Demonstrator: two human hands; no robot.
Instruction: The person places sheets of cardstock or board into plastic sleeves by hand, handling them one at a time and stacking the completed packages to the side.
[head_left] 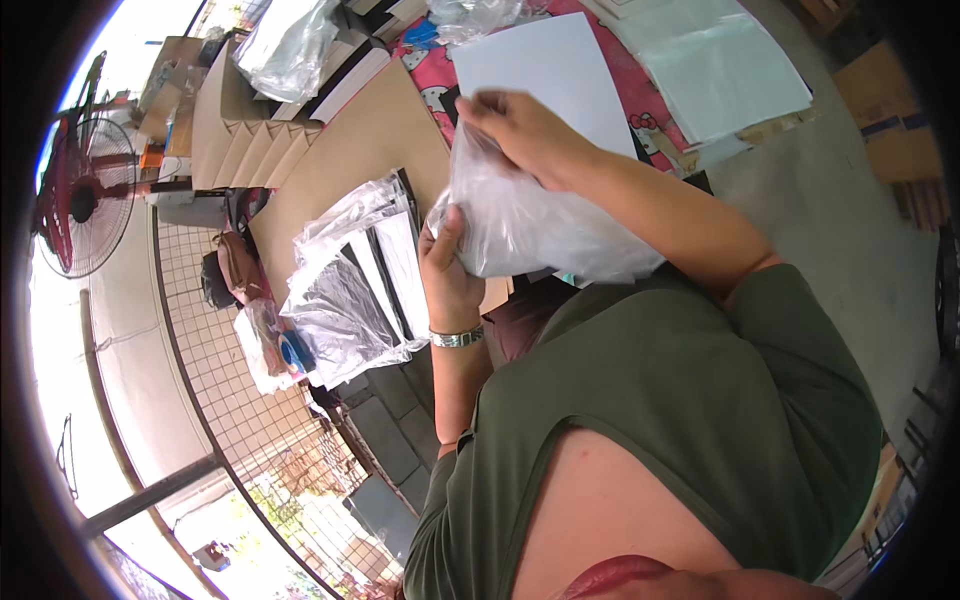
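Note:
A crinkled clear plastic bag hangs between my two hands, close to my body. My left hand grips its left edge, thumb up, with a metal watch on the wrist. At the bag's upper corner, the fingers of my right hand are closed on the film. Beyond them lies a large white sheet on the table, partly behind my right hand. Whether anything sits inside the bag I cannot make out. Beside my left hand is a pile of plastic-wrapped flat packs with black and white edges.
Brown board stacks stand at the far left of the table, with a plastic-covered bundle on top. A pink patterned cloth lies under the sheets. Plastic-covered pale sheets are at far right. A fan stands left; cartons sit right.

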